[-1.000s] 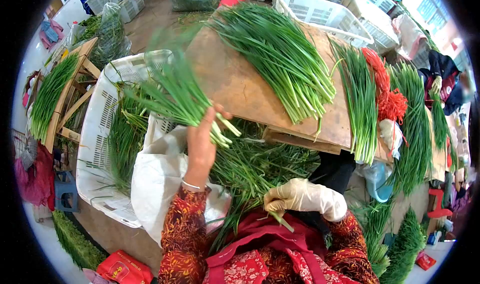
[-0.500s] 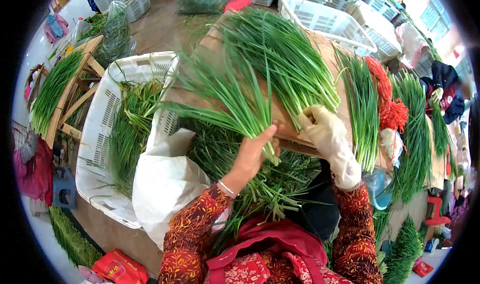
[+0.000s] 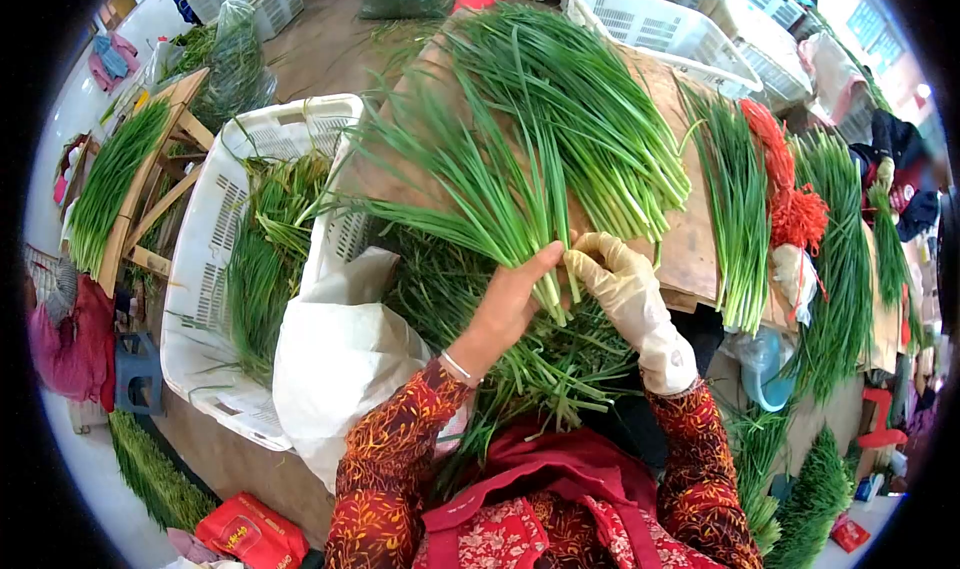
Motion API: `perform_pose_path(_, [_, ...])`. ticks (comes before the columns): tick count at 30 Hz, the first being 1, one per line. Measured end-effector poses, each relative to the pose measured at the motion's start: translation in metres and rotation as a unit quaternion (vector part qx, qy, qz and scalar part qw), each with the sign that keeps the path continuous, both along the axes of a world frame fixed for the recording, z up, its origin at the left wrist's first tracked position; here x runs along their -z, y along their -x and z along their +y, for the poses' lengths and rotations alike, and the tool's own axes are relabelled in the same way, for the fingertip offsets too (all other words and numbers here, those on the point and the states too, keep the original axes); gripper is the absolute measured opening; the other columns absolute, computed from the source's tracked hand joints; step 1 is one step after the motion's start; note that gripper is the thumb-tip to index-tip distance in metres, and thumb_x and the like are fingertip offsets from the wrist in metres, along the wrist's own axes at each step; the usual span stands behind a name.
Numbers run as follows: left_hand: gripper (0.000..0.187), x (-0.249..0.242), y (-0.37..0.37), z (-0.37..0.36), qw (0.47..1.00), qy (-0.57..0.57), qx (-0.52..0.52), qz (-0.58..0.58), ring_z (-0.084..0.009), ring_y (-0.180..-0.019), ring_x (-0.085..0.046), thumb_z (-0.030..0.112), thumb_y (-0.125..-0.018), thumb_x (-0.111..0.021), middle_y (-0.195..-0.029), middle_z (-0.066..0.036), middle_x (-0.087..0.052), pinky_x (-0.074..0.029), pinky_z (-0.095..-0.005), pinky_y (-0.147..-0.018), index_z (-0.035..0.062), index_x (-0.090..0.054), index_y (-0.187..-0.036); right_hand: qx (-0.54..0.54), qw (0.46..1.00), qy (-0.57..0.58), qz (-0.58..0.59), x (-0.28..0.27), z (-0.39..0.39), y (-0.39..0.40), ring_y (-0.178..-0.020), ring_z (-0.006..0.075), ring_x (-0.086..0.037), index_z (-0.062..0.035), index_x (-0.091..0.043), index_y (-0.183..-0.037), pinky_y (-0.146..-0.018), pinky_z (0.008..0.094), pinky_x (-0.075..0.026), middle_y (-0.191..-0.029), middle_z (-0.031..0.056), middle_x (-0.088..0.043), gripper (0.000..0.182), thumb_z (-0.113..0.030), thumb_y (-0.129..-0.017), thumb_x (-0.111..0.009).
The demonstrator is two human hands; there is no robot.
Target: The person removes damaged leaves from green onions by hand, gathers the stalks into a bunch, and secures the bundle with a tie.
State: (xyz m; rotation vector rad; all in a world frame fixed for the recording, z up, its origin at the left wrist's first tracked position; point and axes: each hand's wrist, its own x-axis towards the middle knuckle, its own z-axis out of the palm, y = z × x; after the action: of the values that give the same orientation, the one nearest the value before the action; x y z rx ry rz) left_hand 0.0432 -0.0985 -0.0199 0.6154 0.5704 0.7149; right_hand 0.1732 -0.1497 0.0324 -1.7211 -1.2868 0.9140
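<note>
My left hand (image 3: 510, 304), bare with a bracelet at the wrist, is closed around a loose bunch of garlic chives (image 3: 480, 194). Their pale stem ends poke out below the fingers and the leaves fan toward the upper left, partly blurred. Beside it, my right hand (image 3: 625, 294) wears a whitish glove; its thumb and forefinger pinch a single chive stalk (image 3: 573, 287) at the bunch's edge. Just beyond both hands, a large heap of chives (image 3: 570, 109) lies on the wooden board (image 3: 690, 254), stem ends toward me.
A white plastic crate (image 3: 190, 299) with chive scraps stands left, a white sack (image 3: 345, 359) against it. Loose trimmings (image 3: 540, 369) lie below my hands. Red twine (image 3: 785, 189) hangs between chive rows on the right. Another person's gloved hand (image 3: 885, 174) shows at far right.
My right hand has moved left from the stem ends of the heap to the bunch in my left hand. My left hand keeps its hold. The view has shifted slightly.
</note>
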Motion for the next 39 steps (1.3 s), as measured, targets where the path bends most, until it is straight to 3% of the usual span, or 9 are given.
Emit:
perform_pose_path(11, [0.027, -0.01, 0.012, -0.003, 0.999, -0.045, -0.027, 0.013, -0.0088, -0.073, -0.058, 0.022, -0.085, -0.057, -0.088, -0.001, -0.059, -0.052, -0.0273, -0.054, 0.0051, -0.054, -0.107, 0.012, 0.974, -0.034, 0.224, 0.018, -0.004, 0.006, -0.065, 0.0072, -0.045, -0.0007, -0.055, -0.088, -0.06, 0.0217, -0.04, -0.068, 0.0018, -0.051, 0.019, -0.018, -0.084, -0.06])
perform_pose_path(16, [0.021, -0.024, 0.032, 0.022, 0.978, -0.131, -0.158, 0.027, -0.012, -0.075, -0.057, 0.024, -0.089, -0.049, -0.093, -0.006, -0.058, -0.05, -0.0259, -0.064, 0.0062, -0.052, -0.1, -0.192, 0.981, 0.005, -0.041, 0.004, -0.022, 0.006, -0.067, 0.0145, -0.055, -0.0062, -0.058, -0.09, -0.063, 0.0267, -0.045, -0.073, 0.0066, -0.057, 0.018, -0.022, -0.081, -0.06])
perform_pose_path(18, [0.019, -0.029, 0.047, 0.05, 0.947, -0.144, -0.288, -0.011, -0.0112, -0.074, -0.055, 0.021, -0.088, -0.051, -0.095, -0.006, -0.057, -0.049, -0.0268, -0.063, 0.0056, -0.051, -0.1, -0.35, 0.876, 0.148, -0.297, -0.028, -0.023, 0.004, -0.078, 0.0247, -0.06, -0.0114, -0.061, -0.091, -0.069, 0.0328, -0.048, -0.084, 0.0101, -0.061, 0.028, -0.037, -0.081, -0.056])
perform_pose_path(19, [0.02, -0.025, 0.058, 0.062, 0.93, -0.157, -0.33, -0.031, -0.0115, -0.072, -0.055, 0.02, -0.087, -0.053, -0.092, -0.005, -0.057, -0.049, -0.0276, -0.061, 0.0049, -0.051, -0.101, -0.263, 0.899, 0.115, -0.33, -0.029, -0.02, -0.003, -0.08, 0.0272, -0.061, -0.0137, -0.062, -0.093, -0.069, 0.0362, -0.049, -0.082, 0.0094, -0.061, 0.037, -0.047, -0.081, -0.051])
perform_pose_path(22, [0.02, -0.017, 0.055, 0.058, 0.954, -0.133, -0.232, -0.138, -0.0099, -0.067, -0.051, 0.018, -0.087, -0.054, -0.086, -0.004, -0.055, -0.046, -0.028, -0.062, 0.0063, -0.05, -0.102, 0.031, 0.896, -0.138, -0.421, -0.04, 0.003, -0.038, -0.061, 0.0248, -0.058, -0.0105, -0.057, -0.078, -0.053, 0.035, -0.045, -0.067, 0.0102, -0.057, 0.011, -0.02, -0.076, -0.063])
perform_pose_path(26, [0.021, -0.01, 0.024, 0.024, 0.983, -0.034, -0.117, -0.137, -0.0095, -0.062, -0.048, 0.017, -0.086, -0.056, -0.082, -0.004, -0.054, -0.045, -0.0269, -0.059, 0.0063, -0.049, -0.103, -0.002, 0.842, -0.146, -0.519, -0.02, 0.021, -0.058, -0.057, 0.0235, -0.056, -0.0068, -0.056, -0.073, -0.052, 0.0348, -0.044, -0.064, 0.0095, -0.057, 0.018, -0.023, -0.076, -0.064])
perform_pose_path(31, [0.024, -0.011, -0.004, -0.001, 0.997, 0.024, -0.043, -0.051, -0.0079, -0.061, -0.047, 0.021, -0.085, -0.057, -0.089, -0.003, -0.057, -0.045, -0.0261, -0.059, 0.0052, -0.051, -0.102, -0.005, 0.973, -0.083, -0.217, -0.027, 0.0, -0.021, -0.056, 0.0179, -0.057, -0.0063, -0.058, -0.079, -0.052, 0.029, -0.046, -0.065, 0.0085, -0.058, 0.013, -0.017, -0.076, -0.065])
perform_pose_path(36, [0.022, -0.015, 0.001, 0.001, 0.999, -0.029, -0.019, -0.01, -0.0117, -0.075, -0.058, 0.022, -0.086, -0.056, -0.089, -0.006, -0.06, -0.051, -0.0262, -0.062, 0.0052, -0.052, -0.1, -0.037, 0.967, -0.129, -0.216, -0.011, -0.009, -0.021, -0.061, 0.0211, -0.061, -0.0104, -0.058, -0.084, -0.057, 0.0319, -0.049, -0.069, 0.0078, -0.062, 0.014, -0.022, -0.077, -0.063])
perform_pose_path(39, [0.017, -0.023, 0.012, 0.019, 0.975, -0.125, -0.183, -0.021, -0.0143, -0.074, -0.06, 0.021, -0.089, -0.05, -0.082, -0.003, -0.058, -0.052, -0.026, -0.066, 0.0066, -0.052, -0.097, 0.065, 0.926, -0.159, -0.337, -0.034, 0.009, -0.06, -0.065, 0.0217, -0.059, -0.0097, -0.059, -0.086, -0.057, 0.0318, -0.047, -0.072, 0.0087, -0.059, 0.013, -0.019, -0.077, -0.063])
